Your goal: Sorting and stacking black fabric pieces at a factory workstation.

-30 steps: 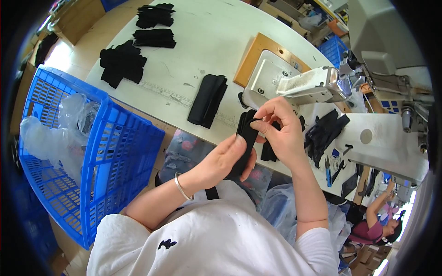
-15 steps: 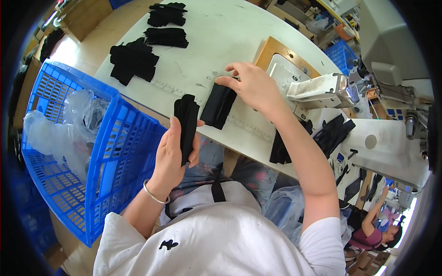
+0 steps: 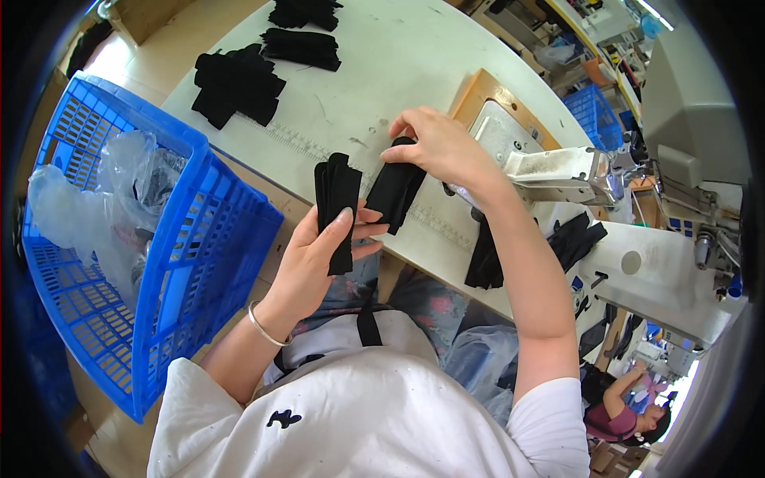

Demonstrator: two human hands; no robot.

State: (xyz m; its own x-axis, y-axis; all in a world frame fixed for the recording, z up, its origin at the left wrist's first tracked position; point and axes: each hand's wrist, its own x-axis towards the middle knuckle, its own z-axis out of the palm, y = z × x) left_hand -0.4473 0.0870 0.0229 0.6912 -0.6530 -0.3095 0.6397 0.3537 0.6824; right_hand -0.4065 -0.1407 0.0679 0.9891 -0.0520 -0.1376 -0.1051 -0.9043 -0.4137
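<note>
A layered bundle of black fabric pieces [image 3: 339, 191] stands upright in my left hand [image 3: 311, 251], with the thumb across its front and the fingers behind. Beside it, over the table's near edge, is a second black fabric bundle [image 3: 397, 191]. My right hand [image 3: 442, 147] pinches this one at its far end, thumb on top. The left fingertips reach its near left edge; whether they press on it I cannot tell. More black fabric pieces [image 3: 239, 84] lie fanned at the far left of the table, with two further bundles behind them, one of them a neat stack [image 3: 301, 49].
Left of the white table [image 3: 351, 88] stands a blue plastic crate [image 3: 215, 263] holding clear plastic bags. A sewing machine [image 3: 558, 171] takes up the right side, with black pieces [image 3: 574, 239] near its base. Another person [image 3: 625, 414] sits far right.
My left hand has moved right with its bundle, close against the second one. My right fingers have closed further round the second bundle's far end, and that bundle has shifted slightly right.
</note>
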